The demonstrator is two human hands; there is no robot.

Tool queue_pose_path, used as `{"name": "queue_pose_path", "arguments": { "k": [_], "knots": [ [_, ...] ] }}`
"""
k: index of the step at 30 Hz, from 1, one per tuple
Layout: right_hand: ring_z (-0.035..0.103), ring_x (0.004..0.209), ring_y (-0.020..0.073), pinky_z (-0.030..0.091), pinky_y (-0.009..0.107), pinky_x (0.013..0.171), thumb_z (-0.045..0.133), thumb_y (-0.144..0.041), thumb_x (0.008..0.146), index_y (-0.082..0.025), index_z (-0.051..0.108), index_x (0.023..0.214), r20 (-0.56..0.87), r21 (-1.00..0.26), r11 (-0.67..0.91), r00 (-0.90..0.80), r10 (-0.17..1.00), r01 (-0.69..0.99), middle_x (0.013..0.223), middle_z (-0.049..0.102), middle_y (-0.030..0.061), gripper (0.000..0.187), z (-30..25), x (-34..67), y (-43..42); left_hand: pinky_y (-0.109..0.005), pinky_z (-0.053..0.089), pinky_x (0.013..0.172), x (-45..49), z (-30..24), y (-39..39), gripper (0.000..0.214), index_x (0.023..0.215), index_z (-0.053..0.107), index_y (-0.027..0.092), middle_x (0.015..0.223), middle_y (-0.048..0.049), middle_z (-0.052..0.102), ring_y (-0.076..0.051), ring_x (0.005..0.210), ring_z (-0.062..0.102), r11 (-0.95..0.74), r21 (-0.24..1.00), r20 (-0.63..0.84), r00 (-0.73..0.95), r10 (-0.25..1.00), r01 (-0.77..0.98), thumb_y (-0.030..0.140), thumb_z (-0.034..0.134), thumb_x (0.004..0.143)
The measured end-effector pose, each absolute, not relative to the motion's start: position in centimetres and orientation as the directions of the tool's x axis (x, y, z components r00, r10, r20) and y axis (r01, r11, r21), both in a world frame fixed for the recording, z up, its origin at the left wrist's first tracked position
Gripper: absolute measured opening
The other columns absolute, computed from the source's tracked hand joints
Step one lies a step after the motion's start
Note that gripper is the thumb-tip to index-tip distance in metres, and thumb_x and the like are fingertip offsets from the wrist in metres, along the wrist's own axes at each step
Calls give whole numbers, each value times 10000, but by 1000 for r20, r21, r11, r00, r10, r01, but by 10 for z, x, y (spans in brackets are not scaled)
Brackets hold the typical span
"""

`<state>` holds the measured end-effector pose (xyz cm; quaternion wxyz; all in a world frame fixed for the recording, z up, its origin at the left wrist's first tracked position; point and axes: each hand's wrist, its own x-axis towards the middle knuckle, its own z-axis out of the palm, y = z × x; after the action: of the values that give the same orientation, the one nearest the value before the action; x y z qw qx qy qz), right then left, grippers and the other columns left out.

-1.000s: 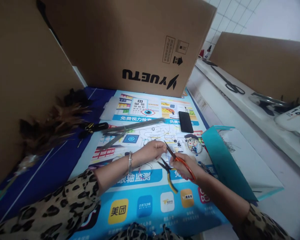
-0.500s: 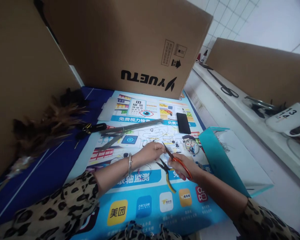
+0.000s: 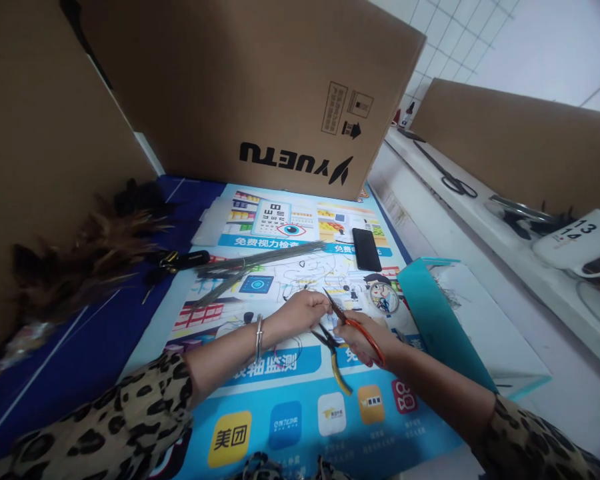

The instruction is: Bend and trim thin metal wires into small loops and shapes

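My right hand [image 3: 366, 337] grips a pair of scissors [image 3: 364, 333] with orange handles, its blades pointing up and left toward my other hand. The fingertips of my left hand [image 3: 303, 312] are pinched together beside the blades; whatever sits between them is too small to make out. Under and between the hands lie pliers [image 3: 336, 360] with yellow handles, jaws apart, on the printed table cover. A bundle of thin wires [image 3: 265, 259] rests beyond my left hand.
A black phone [image 3: 367, 250] and a round clear roll [image 3: 384, 297] lie beyond my right hand. A teal open box [image 3: 443, 327] stands at the right. Brown feathers [image 3: 80, 257] and a black tool [image 3: 180, 260] are at the left. A large cardboard box [image 3: 260, 87] blocks the back.
The camera view has shifted slightly. Both hands stay close together in nearly the same spot, the scissors still in my right hand.
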<state>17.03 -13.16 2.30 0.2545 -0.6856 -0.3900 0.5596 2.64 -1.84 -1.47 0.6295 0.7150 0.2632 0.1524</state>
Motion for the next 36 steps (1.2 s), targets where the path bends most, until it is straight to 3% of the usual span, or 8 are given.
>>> {"name": "queue_pose_path", "arguments": {
  "k": [8,12,17,21,25,30,36],
  "knots": [
    [270,255,57,183,167,233,489,-289,748,-203,435,746,-586,-788,-588,72,807,180,396,320,-101,101,25,167,-128,-191,297,429,29,-16,-18,227,702,570,159,424,50,443,-85,403,370,-37,980,-143,815,561,197,330,436,767],
    [288,244,62,197,176,236,500,-353,761,-199,423,726,-578,-793,-576,53,814,197,375,335,-103,176,26,167,-128,-187,290,424,29,-19,-18,222,750,586,157,416,56,440,-79,393,366,-16,983,-145,818,556,185,333,453,773],
    [329,276,57,255,181,289,516,-407,758,-185,433,724,-559,-809,-539,-21,829,237,396,367,-96,240,46,174,-128,-195,342,453,21,-17,-11,223,803,558,152,507,15,555,-85,428,444,118,989,-139,860,491,93,353,463,799],
    [323,324,51,231,185,331,548,-355,745,-178,472,760,-429,-841,-442,114,896,311,423,373,-88,194,64,181,-124,-246,423,615,13,-2,2,209,862,539,152,749,-52,644,-119,629,571,258,961,-86,776,625,-100,349,515,796],
    [369,405,60,274,188,383,581,-311,721,-189,478,883,-233,-924,-285,215,948,256,519,433,-73,227,61,183,-113,-247,411,720,9,12,7,136,805,577,153,943,-53,622,-115,790,555,290,906,-31,636,771,-308,281,588,764],
    [488,586,88,382,208,519,609,-286,713,-198,456,972,-138,-978,-165,203,969,126,768,566,-2,313,45,166,-96,-203,385,620,9,12,0,77,789,602,162,719,12,560,-69,626,472,341,841,-55,560,827,-420,224,615,747],
    [531,708,114,418,233,621,625,-277,719,-210,458,979,-119,-992,-124,205,972,9,855,580,13,317,35,148,-86,-226,409,638,10,11,-3,108,824,579,160,711,2,561,-86,646,509,390,808,-77,578,812,-441,228,619,749]
  ]
}}
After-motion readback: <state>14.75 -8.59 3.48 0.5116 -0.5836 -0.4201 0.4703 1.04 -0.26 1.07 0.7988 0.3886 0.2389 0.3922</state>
